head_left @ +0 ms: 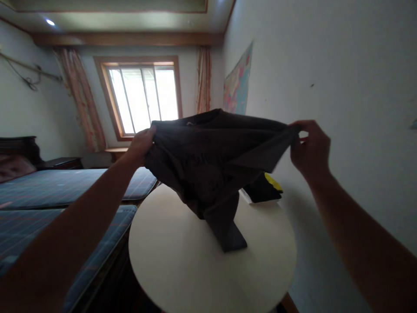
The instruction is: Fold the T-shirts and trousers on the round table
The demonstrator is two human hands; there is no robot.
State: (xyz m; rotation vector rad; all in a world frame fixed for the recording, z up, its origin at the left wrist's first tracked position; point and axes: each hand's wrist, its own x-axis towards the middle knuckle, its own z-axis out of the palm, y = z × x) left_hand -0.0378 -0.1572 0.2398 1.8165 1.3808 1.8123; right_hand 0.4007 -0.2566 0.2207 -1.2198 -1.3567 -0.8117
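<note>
A dark grey shirt (208, 161) with black lettering on its front is stretched out in the air between my two hands. At its left upper corner, my left hand (142, 145) is closed on the cloth. My right hand (311, 148) pinches the opposite corner, thumb and fingers pressed together. Between them the middle of the shirt sags in folds. One sleeve-like end hangs down over the round white table (182, 269) and seems to touch its top.
Toward the table's back right lies a folded black and yellow cloth (263, 188) on something white. A white wall (352, 87) stands close on the right. Beds with blue plaid mattresses (81, 184) are at the left, and a window (143, 95) is behind.
</note>
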